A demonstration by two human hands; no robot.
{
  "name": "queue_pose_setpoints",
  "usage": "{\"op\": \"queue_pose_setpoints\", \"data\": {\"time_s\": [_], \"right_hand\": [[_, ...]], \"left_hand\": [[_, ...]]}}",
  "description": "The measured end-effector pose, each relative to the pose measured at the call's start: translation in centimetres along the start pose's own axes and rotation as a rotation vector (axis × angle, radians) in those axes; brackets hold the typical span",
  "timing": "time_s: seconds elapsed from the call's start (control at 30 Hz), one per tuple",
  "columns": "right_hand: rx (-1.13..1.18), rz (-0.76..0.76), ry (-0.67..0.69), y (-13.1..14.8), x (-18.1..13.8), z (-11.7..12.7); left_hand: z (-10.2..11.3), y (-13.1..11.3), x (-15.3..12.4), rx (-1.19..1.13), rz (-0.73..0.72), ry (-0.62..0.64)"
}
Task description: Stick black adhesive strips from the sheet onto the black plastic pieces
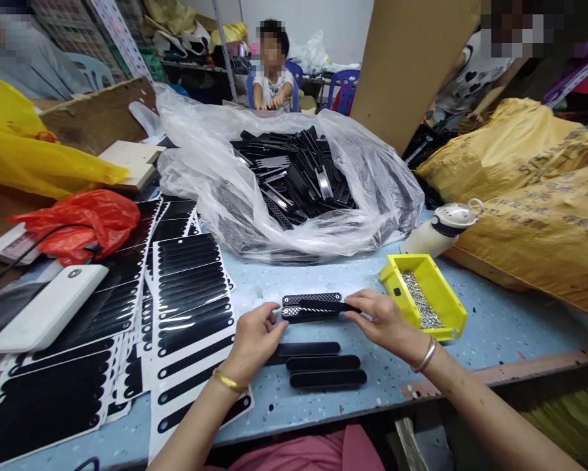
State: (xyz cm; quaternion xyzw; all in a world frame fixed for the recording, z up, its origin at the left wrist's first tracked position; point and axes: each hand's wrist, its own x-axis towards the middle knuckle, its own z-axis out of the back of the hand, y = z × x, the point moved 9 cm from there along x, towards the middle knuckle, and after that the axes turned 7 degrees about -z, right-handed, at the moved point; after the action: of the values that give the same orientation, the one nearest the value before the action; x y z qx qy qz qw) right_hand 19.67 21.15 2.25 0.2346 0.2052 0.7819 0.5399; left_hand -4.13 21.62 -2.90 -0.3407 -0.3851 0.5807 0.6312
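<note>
Black strip (pixel 330 305) pinched at its right end over patterned pieces (pixel 292 312) on the pale-blue bench (pixel 372 405).
The right hand (pixel 379 318) grips the strip between thumb and fingers; the left hand (pixel 257 332) curls at the patterned pieces' left end, whether gripping them I cannot tell. Three dark, round-ended bars (pixel 326 363) lie nearer the front edge, and a yellow bin (pixel 454 319) of small metal parts (pixel 421 304) sits near the right hand.

Black strip (pixel 326 305) partly behind right fingers (pixel 363 302)
</note>
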Motion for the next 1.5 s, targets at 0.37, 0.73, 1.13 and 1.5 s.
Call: {"op": "queue_pose_setpoints", "data": {"time_s": [0.37, 0.73, 1.13, 1.5], "right_hand": [[-0.017, 0.008, 0.165, 0.8, 0.4, -2.4], [-0.119, 0.131, 0.132, 2.9, 1.2, -2.9], [-0.224, 0.127, 0.163, 3.0, 1.2, -3.6], [-0.31, 0.102, 0.264, 3.1, 1.5, -4.5]], "left_hand": [[-1.6, 0.5, -0.1, -0.103, 0.01, 0.122], [-2.0, 1.6, -0.6, -0.205, 0.036, 0.135], [-1.9, 1.4, -0.5, -0.198, 0.059, 0.131], [-1.7, 1.2, -0.4, -0.183, 0.039, 0.119]]}}
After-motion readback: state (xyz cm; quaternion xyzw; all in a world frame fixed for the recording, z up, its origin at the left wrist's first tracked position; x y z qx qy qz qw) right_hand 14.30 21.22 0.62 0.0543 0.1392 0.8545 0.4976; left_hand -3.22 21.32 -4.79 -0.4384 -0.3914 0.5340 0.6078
